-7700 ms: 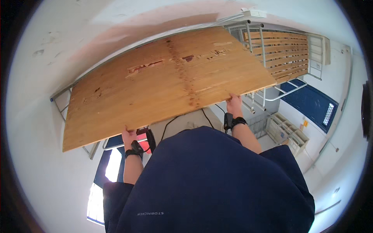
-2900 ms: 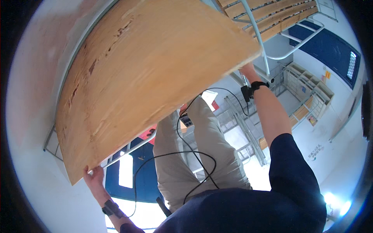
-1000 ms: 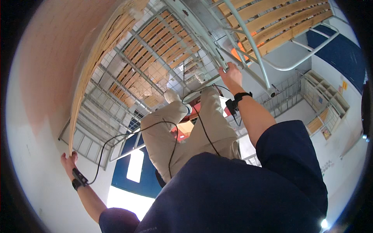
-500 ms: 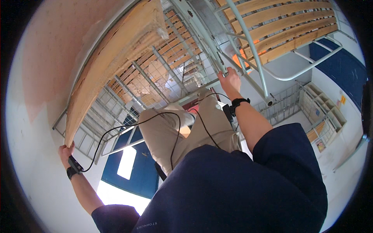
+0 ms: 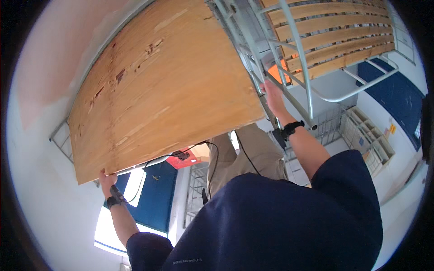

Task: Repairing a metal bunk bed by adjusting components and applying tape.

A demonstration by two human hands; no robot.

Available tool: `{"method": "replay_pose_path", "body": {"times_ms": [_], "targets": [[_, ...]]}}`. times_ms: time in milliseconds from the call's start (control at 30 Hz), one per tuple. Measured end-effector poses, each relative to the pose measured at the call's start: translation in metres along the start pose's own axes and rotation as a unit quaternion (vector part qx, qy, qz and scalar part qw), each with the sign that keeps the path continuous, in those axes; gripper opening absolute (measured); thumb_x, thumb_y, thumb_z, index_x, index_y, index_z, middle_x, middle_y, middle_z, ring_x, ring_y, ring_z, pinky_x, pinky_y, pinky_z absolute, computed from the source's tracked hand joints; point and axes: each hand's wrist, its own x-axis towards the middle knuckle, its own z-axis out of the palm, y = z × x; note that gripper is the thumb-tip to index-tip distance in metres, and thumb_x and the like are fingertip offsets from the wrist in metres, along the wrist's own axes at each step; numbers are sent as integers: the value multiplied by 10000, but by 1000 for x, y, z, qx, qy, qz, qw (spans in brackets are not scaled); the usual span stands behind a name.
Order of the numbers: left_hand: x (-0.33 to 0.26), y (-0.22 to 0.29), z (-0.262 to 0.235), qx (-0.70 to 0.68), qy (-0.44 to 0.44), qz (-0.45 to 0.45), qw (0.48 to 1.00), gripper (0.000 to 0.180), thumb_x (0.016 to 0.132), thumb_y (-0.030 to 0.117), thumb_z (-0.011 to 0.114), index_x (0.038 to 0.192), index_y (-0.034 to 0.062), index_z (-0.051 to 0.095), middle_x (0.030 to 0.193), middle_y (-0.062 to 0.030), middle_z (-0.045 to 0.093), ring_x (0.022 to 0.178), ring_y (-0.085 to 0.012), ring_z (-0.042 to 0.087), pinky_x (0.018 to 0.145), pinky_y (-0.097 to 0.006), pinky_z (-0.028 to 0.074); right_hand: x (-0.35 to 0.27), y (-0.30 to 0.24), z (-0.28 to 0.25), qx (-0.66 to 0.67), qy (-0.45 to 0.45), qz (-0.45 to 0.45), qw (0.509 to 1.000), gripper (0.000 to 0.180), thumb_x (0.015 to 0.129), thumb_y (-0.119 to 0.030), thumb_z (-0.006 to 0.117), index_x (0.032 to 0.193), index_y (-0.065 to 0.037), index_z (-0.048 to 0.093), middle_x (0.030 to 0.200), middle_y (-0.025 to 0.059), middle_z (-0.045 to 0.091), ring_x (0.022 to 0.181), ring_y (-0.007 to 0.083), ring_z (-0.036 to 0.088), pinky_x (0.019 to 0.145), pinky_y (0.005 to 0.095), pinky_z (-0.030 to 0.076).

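A large wooden board [image 5: 167,86], with torn patches on its face, lies nearly flat across the upper left of the view. My left hand [image 5: 107,181] is closed on its near edge, close to the left corner; most of the fingers are under the board. To the right of the board runs a pale metal bed frame [image 5: 253,49]. My right hand [image 5: 273,97] is at one of its rails, fingers curled against the metal and slightly blurred. The board hides the wire mesh and bars below it.
Slatted wooden bed base [image 5: 339,34] and a bent metal rail [image 5: 343,97] stand at the upper right. A red object [image 5: 181,159] shows below the board's near edge. Shelving [image 5: 368,135] is at the far right, and a blue door [image 5: 156,194] at lower left. A black cable [image 5: 217,158] hangs before my legs.
The board has tipped from standing on edge to lying nearly flat, now covering the mesh. My left hand moved right with its edge; my right hand stayed by the frame.
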Motion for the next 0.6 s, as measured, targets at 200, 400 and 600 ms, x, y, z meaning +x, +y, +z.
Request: {"method": "replay_pose_path", "body": {"times_ms": [200, 400, 600], "targets": [[-71, -40, 159, -561, 183, -338, 734, 413, 830, 234, 569, 1162, 4, 484, 1121, -92, 572, 1060, -247, 548, 900, -393, 475, -9, -11, -13, -73, -5, 17, 997, 592, 980, -476, 371, 663, -1, 528, 621, 64, 520, 626, 164, 501, 619, 321, 410], [-63, -71, 156, -541, 151, -236, 793, 491, 752, 268, 662, 1124, 20, 460, 1104, -80, 539, 1011, -223, 546, 872, -394, 461, -5, -26, -2, -45, -3, 135, 990, 650, 935, -604, 348, 618, -62, 514, 626, 36, 543, 490, 111, 427, 453, 275, 345], [-43, -110, 170, -540, 96, -315, 774, 526, 770, 364, 605, 1142, 22, 457, 1095, -83, 526, 1048, -215, 515, 896, -409, 436, -11, -46, 1, -13, -17, 125, 992, 633, 931, -623, 321, 621, -84, 447, 686, 53, 586, 503, 113, 455, 435, 253, 355]]}}
